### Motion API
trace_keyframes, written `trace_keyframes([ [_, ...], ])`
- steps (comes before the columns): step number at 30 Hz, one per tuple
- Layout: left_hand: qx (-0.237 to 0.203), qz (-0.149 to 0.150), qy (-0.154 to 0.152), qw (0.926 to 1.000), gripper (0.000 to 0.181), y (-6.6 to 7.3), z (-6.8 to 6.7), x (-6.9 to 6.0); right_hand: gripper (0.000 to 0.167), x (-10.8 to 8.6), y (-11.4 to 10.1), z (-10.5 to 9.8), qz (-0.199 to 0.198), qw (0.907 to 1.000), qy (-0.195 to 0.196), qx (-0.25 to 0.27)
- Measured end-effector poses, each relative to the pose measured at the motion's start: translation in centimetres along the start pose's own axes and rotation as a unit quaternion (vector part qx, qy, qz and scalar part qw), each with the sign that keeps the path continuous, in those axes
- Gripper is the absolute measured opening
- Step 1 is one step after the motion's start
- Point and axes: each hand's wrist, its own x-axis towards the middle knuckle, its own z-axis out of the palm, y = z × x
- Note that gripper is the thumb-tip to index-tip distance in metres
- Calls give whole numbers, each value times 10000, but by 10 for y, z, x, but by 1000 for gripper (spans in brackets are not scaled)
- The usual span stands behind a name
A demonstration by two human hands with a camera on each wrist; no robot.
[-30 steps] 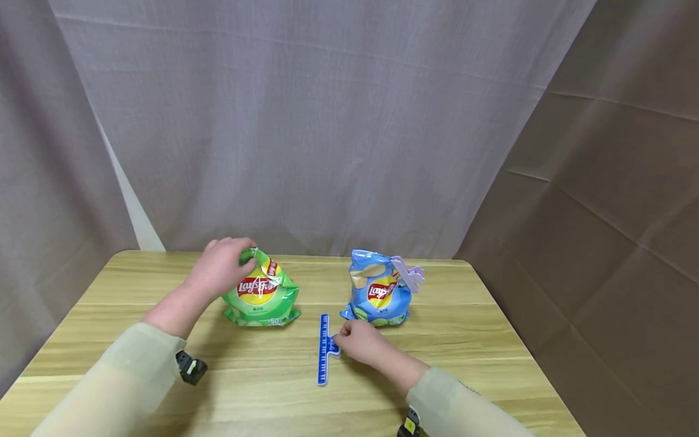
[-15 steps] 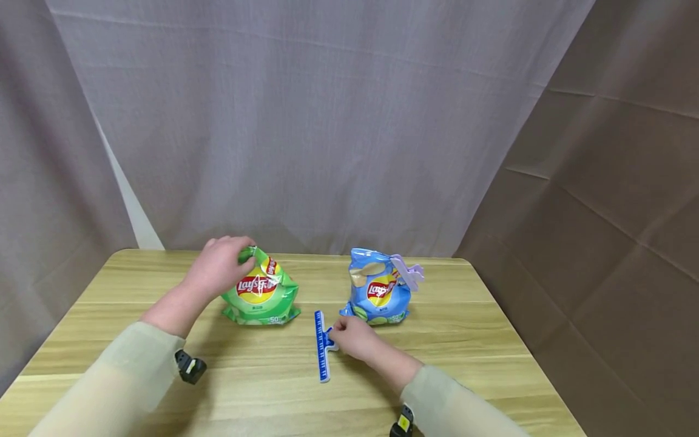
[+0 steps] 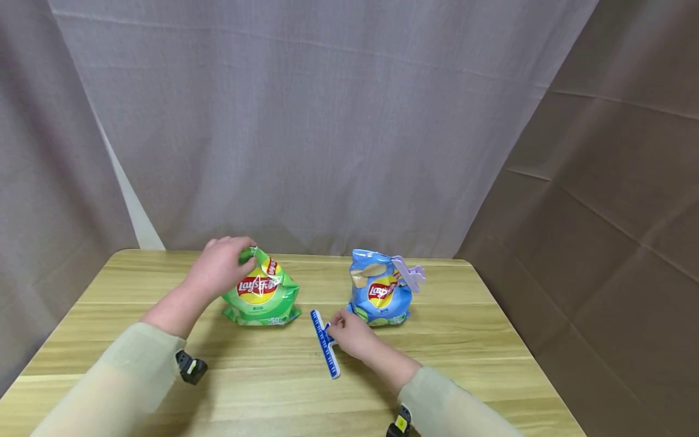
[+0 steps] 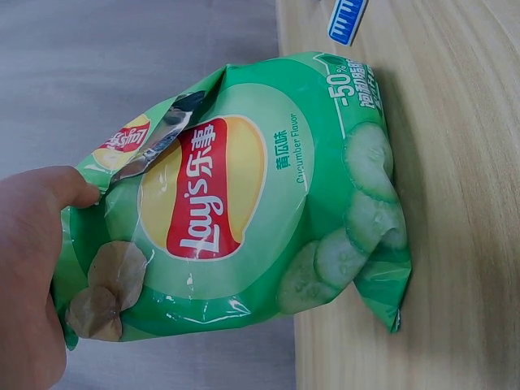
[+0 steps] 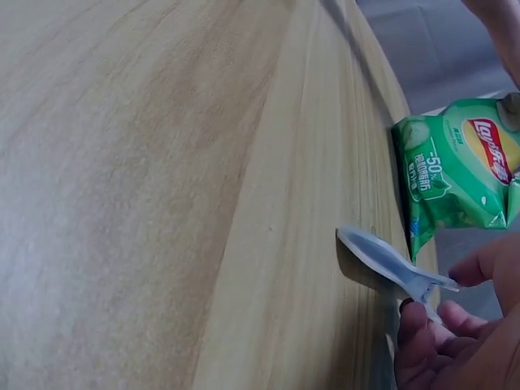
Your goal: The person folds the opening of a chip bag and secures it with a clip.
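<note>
The left hand (image 3: 219, 268) pinches the folded top of a green chip bag (image 3: 261, 297), which stands upright on the table; in the left wrist view the thumb lies on the front of the bag (image 4: 219, 211). The right hand (image 3: 355, 335) holds a blue and white clip (image 3: 326, 346) by its short handle, right of the bag. Seen end-on in the right wrist view, the clip (image 5: 386, 260) has its handle between thumb and fingers, its long bar close above the wood. Whether it touches the table I cannot tell.
A blue chip bag (image 3: 380, 294) stands behind the right hand, a purple clip (image 3: 408, 274) on its upper right corner. The wooden table (image 3: 262, 388) ends at a grey curtain (image 3: 306, 121) behind and a brown cloth (image 3: 601, 212) on the right.
The blue and white clip has turned, its far end swinging left and its near end right, as the right hand shifted slightly away from the body. The left hand and green bag have stayed put.
</note>
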Motion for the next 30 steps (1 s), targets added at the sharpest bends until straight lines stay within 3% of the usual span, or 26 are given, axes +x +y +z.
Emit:
trace_keyframes([
  [6,21,160,136,9998,28,-3,2,0,45,4,2,1,437,9937,-311,987],
  [11,10,170,128,9998,30,-4,1,0,33,5,3,-1,520,9899,-542,1203],
  [16,9,143,121,9998,30,-5,2,-1,16,4,4,-3,489,9901,-668,1134],
  [26,53,135,159,9998,30,-4,2,1,31,2,8,-2,363,9973,-561,293],
  [30,49,132,147,9998,29,-4,2,0,31,2,8,-3,340,9983,-416,245],
])
